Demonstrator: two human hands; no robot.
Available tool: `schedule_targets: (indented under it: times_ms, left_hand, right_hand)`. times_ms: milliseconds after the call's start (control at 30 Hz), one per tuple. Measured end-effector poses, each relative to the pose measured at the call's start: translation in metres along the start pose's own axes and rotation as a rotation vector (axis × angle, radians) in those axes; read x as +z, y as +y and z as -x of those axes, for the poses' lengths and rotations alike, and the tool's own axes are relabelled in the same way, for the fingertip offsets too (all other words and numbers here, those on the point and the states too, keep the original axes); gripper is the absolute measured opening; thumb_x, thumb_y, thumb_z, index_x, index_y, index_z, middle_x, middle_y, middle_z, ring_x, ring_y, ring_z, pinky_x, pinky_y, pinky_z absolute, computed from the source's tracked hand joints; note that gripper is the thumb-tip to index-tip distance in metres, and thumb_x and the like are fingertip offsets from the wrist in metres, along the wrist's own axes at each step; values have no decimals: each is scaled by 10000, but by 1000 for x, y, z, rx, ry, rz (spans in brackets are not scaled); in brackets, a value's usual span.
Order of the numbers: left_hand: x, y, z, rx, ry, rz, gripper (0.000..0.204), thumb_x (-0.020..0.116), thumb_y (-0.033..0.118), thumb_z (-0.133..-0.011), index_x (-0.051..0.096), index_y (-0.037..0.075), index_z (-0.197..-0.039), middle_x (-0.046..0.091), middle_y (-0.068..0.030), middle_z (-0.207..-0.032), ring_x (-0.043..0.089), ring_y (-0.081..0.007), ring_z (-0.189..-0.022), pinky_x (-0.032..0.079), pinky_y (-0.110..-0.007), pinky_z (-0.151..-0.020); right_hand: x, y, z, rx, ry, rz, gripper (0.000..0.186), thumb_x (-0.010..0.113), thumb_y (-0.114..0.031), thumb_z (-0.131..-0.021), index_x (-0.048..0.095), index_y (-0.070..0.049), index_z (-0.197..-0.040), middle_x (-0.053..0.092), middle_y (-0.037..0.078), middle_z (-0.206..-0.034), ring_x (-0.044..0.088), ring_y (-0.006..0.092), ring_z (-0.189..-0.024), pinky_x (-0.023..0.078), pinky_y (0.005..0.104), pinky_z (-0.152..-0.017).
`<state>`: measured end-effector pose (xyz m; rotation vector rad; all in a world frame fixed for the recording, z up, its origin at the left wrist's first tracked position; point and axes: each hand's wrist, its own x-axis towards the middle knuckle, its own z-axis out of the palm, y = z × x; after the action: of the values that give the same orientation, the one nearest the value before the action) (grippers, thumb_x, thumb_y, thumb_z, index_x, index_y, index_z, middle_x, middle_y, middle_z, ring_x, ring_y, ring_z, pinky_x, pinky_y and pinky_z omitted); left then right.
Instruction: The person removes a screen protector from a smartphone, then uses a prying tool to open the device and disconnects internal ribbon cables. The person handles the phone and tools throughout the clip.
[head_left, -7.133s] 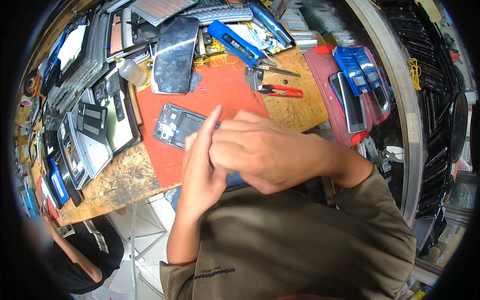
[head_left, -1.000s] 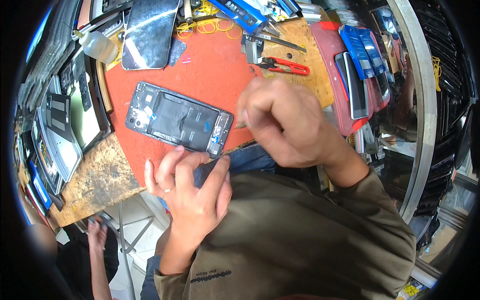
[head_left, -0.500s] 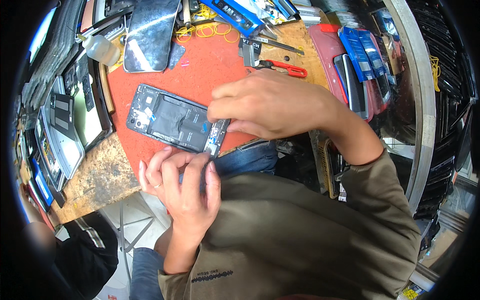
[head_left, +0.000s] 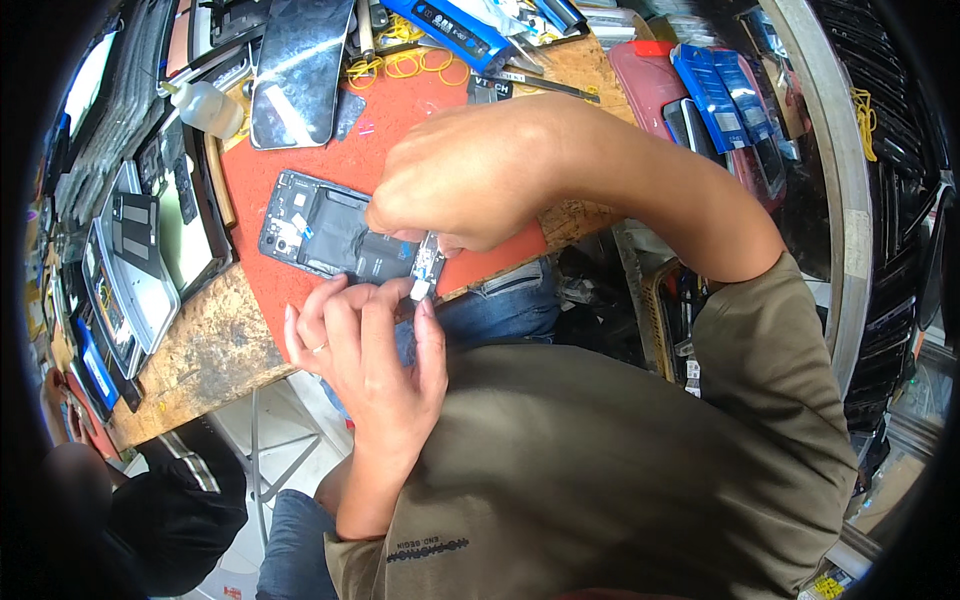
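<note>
Phone (head_left: 325, 235): flat on the red mat (head_left: 400, 110); opening done, rear uncovered, black battery (head_left: 362, 248) seated, lower board (head_left: 426, 266) exposed; closing apparently not yet done, cannot tell how much else left.
Phone direction: long axis mostly sideways, sloping nearer at right; camera end pointing left, inner side up.
Left hand (head_left: 365, 345): fingers curled at the near edge, by the lower right corner; cannot tell whether pinching it.
Right hand (head_left: 460, 180): bent over the right end, fingers bunched; tips hidden, cannot tell whether gripping anything.
Blue packets (head_left: 705, 90): farther right, on a pink case (head_left: 637, 80).
</note>
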<state>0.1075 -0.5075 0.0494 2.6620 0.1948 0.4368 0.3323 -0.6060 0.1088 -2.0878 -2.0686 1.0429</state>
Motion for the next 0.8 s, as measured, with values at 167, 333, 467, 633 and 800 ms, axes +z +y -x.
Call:
schedule_targets:
  times_ms: [167,333,467,633,800]
  left_hand:
    - [4,5,-4,7,12,4,362,822,236,-865,707,121,-1188,610,-83,-1118,553,-327,-1249,265,-585,-1169]
    - [10,12,-13,11,34,-23,433,841,236,-862,674,87,-1233,605,-108,-1122,556,-343,-1239,293,-574,-1146]
    - [10,16,-20,29,17,-13,436,835,187,-857,664,64,-1239,598,-122,-1134,549,-352,-1208,320,-549,-1113]
    - [3,21,-25,-45,-73,9,418,827,151,-842,659,51,-1211,582,-124,-1103,536,-346,-1170,334,-525,-1073]
    - [-1,21,-33,-103,-140,66,379,828,142,-824,663,50,-1152,574,-125,-1079,530,-345,-1172,331,-522,-1065]
  right_hand:
    - [-4,-4,-1,17,-55,26,236,754,-71,-808,699,-9,-1030,750,184,-961,722,403,-1004,560,527,-842]
    - [-1,6,-2,-72,-7,-37,259,788,-128,-833,687,-17,-1044,741,184,-940,716,407,-990,555,529,-837]
    - [3,8,1,-51,7,-48,296,815,-160,-841,675,-26,-1064,745,172,-959,716,400,-1000,553,521,-836]
    - [2,8,2,-41,3,-122,305,827,-154,-837,682,-36,-1078,755,156,-976,721,396,-1004,554,518,-841]
    - [9,6,9,10,81,-58,303,824,-149,-843,698,-36,-1094,761,159,-997,726,387,-1023,552,512,-834]
